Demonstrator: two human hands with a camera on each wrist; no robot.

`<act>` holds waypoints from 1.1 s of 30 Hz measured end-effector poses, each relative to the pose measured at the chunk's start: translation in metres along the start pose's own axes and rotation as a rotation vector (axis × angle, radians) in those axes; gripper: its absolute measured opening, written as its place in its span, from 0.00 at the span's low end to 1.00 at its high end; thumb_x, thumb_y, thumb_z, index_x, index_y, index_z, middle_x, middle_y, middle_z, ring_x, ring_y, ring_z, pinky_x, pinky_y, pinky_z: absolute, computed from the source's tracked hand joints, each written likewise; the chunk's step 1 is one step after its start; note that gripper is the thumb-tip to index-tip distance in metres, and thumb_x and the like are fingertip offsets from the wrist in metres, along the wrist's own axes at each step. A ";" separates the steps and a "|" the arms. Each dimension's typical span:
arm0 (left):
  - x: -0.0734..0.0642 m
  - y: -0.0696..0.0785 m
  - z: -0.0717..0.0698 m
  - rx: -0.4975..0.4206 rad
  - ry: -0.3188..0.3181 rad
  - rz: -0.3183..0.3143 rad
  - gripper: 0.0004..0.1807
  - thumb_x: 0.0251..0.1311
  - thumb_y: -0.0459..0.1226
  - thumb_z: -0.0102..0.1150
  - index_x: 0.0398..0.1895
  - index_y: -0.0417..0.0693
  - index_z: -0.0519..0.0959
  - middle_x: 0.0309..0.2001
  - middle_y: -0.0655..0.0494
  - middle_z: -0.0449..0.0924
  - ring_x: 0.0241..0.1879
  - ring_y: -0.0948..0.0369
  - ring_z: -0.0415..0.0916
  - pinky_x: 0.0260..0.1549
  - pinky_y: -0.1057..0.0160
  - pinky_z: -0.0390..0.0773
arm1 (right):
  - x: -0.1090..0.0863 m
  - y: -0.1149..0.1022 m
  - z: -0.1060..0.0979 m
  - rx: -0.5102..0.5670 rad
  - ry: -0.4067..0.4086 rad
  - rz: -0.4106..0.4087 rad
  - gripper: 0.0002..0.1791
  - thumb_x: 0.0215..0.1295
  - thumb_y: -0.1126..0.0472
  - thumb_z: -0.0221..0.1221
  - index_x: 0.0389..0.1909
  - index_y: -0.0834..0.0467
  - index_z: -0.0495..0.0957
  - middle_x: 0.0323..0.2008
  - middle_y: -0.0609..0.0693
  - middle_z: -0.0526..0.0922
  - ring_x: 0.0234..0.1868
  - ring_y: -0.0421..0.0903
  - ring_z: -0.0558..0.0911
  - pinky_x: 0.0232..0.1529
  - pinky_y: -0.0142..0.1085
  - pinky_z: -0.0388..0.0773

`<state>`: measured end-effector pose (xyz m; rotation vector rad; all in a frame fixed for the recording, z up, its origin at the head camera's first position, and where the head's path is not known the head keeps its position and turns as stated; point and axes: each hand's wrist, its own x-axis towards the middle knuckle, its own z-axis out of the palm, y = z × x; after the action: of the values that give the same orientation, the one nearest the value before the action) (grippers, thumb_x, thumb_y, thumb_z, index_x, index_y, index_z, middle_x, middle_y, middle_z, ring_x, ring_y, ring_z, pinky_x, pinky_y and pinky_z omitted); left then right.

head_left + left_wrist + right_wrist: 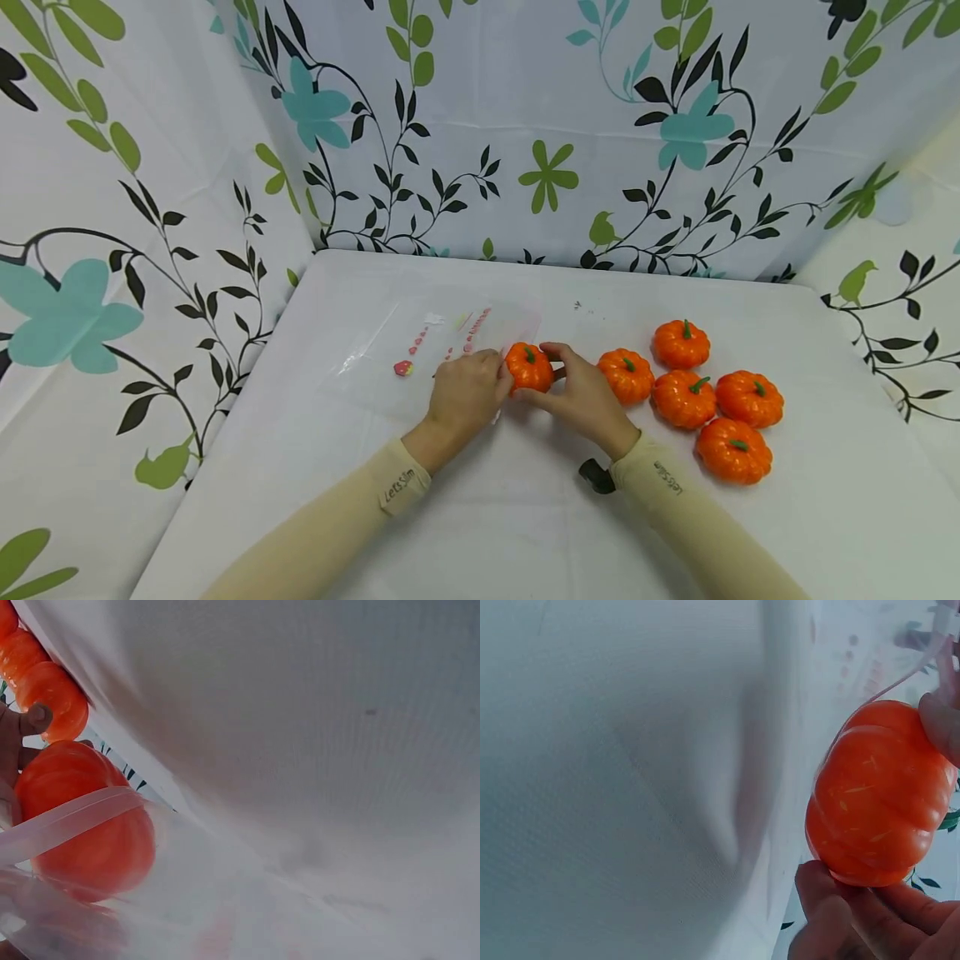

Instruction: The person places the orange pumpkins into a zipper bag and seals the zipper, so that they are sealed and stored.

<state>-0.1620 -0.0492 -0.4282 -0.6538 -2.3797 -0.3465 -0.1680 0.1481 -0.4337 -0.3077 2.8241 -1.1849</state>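
Note:
My right hand [585, 400] holds a small orange toy pumpkin [528, 367] with a green stem, thumb on one side and fingers on the other. A clear plastic bag [375, 367] with red and pink print lies flat on the table to the left. My left hand [467, 387] grips the bag's edge near its mouth. In the left wrist view the bag's rim [75, 821] crosses the pumpkin [71, 776], so part of it is behind the film. The right wrist view shows fingertips [821, 889] under the pumpkin [881, 795]. The left fingers are mostly hidden there.
Several more orange pumpkins [684, 400] sit in a cluster on the white table [480, 533], right of the right hand. Close by the right sleeve is a small black object [597, 477]. Patterned curtains [465, 108] with leaves and flowers hang behind and at the sides.

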 end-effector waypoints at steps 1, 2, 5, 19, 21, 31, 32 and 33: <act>0.000 0.000 0.000 0.006 0.013 0.012 0.06 0.53 0.36 0.70 0.26 0.40 0.85 0.25 0.54 0.83 0.17 0.58 0.79 0.16 0.62 0.79 | 0.001 -0.001 0.001 -0.013 0.006 -0.008 0.52 0.48 0.30 0.71 0.69 0.54 0.69 0.63 0.49 0.77 0.49 0.47 0.80 0.47 0.42 0.79; -0.001 0.001 0.000 0.010 0.025 0.022 0.07 0.52 0.36 0.70 0.28 0.40 0.85 0.28 0.53 0.85 0.19 0.57 0.81 0.17 0.62 0.81 | 0.001 -0.001 0.003 -0.026 0.008 -0.019 0.51 0.49 0.30 0.71 0.69 0.54 0.70 0.62 0.49 0.78 0.48 0.47 0.80 0.45 0.42 0.79; -0.002 0.001 0.001 -0.001 0.066 0.044 0.06 0.50 0.34 0.70 0.29 0.39 0.86 0.35 0.51 0.87 0.21 0.55 0.83 0.20 0.61 0.83 | 0.004 -0.003 0.007 -0.067 0.011 -0.038 0.47 0.50 0.32 0.71 0.67 0.53 0.72 0.55 0.48 0.80 0.42 0.46 0.79 0.41 0.38 0.78; -0.002 0.004 0.002 0.033 0.110 0.124 0.05 0.48 0.33 0.69 0.22 0.41 0.83 0.37 0.50 0.87 0.29 0.56 0.85 0.20 0.62 0.83 | 0.009 -0.012 0.024 -0.130 -0.043 -0.111 0.39 0.51 0.48 0.76 0.64 0.57 0.76 0.57 0.57 0.74 0.38 0.47 0.79 0.37 0.36 0.79; -0.003 0.005 0.002 0.047 0.112 0.135 0.05 0.48 0.33 0.69 0.21 0.42 0.82 0.37 0.50 0.87 0.30 0.57 0.85 0.18 0.62 0.82 | 0.009 -0.013 0.025 -0.115 -0.053 -0.131 0.35 0.52 0.51 0.76 0.61 0.56 0.78 0.56 0.57 0.73 0.38 0.47 0.79 0.38 0.37 0.79; -0.004 0.010 0.002 0.087 0.199 0.203 0.05 0.47 0.32 0.66 0.18 0.43 0.82 0.32 0.53 0.85 0.29 0.57 0.83 0.20 0.62 0.79 | 0.012 -0.012 0.029 0.009 -0.054 -0.224 0.39 0.52 0.66 0.74 0.67 0.65 0.72 0.55 0.58 0.78 0.45 0.52 0.81 0.48 0.45 0.81; -0.004 0.009 0.002 0.084 0.199 0.204 0.05 0.48 0.33 0.66 0.19 0.43 0.82 0.32 0.53 0.85 0.30 0.57 0.84 0.21 0.62 0.79 | 0.013 -0.011 0.029 0.019 -0.054 -0.219 0.38 0.52 0.66 0.73 0.67 0.65 0.73 0.55 0.59 0.77 0.45 0.53 0.81 0.48 0.45 0.81; -0.005 0.009 0.002 0.081 0.198 0.203 0.05 0.48 0.33 0.66 0.19 0.42 0.82 0.32 0.53 0.86 0.31 0.56 0.84 0.21 0.62 0.79 | 0.013 -0.011 0.030 0.033 -0.057 -0.212 0.38 0.53 0.66 0.73 0.67 0.64 0.73 0.55 0.59 0.76 0.45 0.54 0.81 0.47 0.45 0.82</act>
<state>-0.1548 -0.0422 -0.4323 -0.7782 -2.1072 -0.2151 -0.1750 0.1175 -0.4468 -0.6412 2.7748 -1.2354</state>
